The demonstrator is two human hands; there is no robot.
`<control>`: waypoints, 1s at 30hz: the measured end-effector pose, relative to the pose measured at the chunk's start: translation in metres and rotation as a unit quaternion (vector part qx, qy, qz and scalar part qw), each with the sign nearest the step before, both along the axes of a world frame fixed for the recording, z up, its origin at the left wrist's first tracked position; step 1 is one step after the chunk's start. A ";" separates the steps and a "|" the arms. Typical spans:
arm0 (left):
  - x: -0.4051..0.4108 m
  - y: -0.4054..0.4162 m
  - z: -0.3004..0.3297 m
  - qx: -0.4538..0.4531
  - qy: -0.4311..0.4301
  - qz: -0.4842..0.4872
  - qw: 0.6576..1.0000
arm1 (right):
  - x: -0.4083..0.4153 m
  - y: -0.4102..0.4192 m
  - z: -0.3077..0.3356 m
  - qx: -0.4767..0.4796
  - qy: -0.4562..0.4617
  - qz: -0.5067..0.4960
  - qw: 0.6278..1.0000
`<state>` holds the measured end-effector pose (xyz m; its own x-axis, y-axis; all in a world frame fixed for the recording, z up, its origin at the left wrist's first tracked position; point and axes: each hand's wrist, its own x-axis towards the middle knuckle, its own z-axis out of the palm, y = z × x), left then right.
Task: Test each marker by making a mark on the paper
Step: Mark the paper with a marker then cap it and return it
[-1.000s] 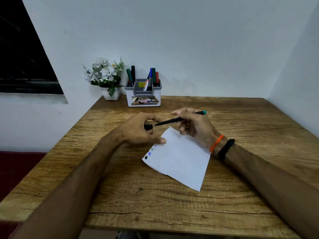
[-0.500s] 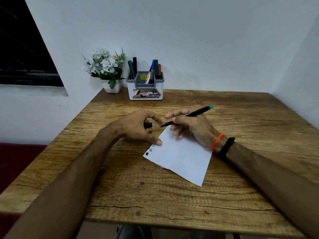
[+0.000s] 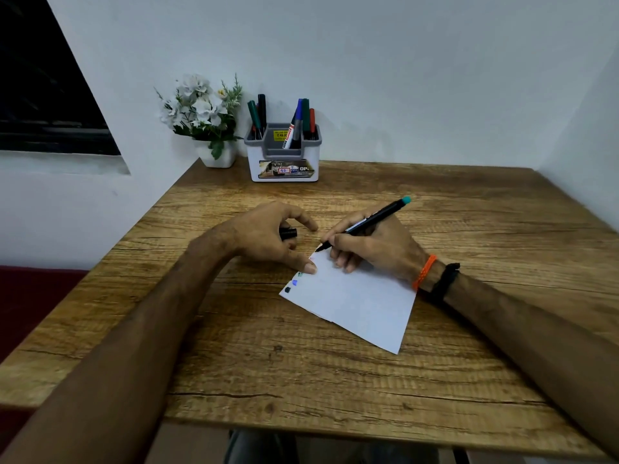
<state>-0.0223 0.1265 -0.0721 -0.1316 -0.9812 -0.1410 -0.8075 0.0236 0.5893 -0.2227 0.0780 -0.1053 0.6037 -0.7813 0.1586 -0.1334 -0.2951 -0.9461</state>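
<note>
Gripping a black marker (image 3: 368, 222) in writing hold, right hand (image 3: 375, 246) sets the tip at the far corner of the paper (image 3: 355, 299) on the table (image 3: 301, 380). Left hand (image 3: 268, 236) curls round the black cap (image 3: 288, 233), thumb pinning the paper's left edge.

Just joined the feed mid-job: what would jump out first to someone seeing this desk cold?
The right hand grips an uncapped black marker, tip at the far corner of the white paper mid-table. The left hand holds the black cap while its thumb rests on the paper's edge beside small colour marks. At the back wall stands a marker holder beside a white flower pot.
</note>
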 end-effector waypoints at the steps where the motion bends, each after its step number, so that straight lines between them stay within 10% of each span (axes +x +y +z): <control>1: 0.000 0.000 0.000 0.002 0.001 0.001 1.000 | 0.000 0.000 0.000 -0.002 0.001 0.000 1.000; 30: -0.002 0.002 0.003 0.012 -0.010 0.002 1.000 | 0.001 0.003 0.000 -0.024 0.028 -0.027 0.999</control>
